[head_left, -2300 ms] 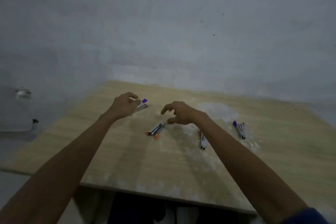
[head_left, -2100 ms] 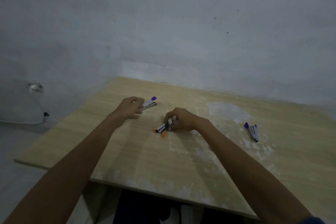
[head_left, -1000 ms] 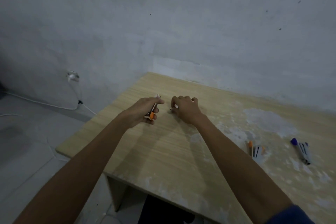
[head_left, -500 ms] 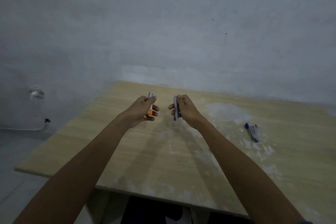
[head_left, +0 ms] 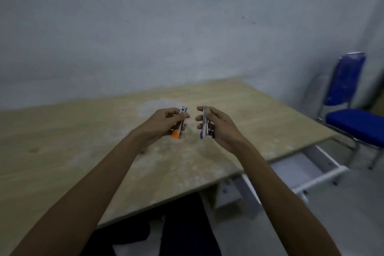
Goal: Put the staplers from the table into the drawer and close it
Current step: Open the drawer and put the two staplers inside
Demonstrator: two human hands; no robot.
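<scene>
A pale grey wall (head_left: 166, 27) fills the back of the room; against it stands a wide wooden table (head_left: 62, 141), its top scuffed with whitish patches; off to the right sits a blue chair (head_left: 351, 110) on a metal frame; below the table's right edge a white drawer (head_left: 301, 168) hangs pulled open. Both bare arms reach out over the tabletop; the left hand (head_left: 160, 127) has its fingers closed round an orange-tipped stapler (head_left: 180, 124), held nearly upright; the right hand (head_left: 220, 129) grips a purple-tipped stapler (head_left: 205, 124) the same way; the two staplers are raised above the table, close together but apart.
</scene>
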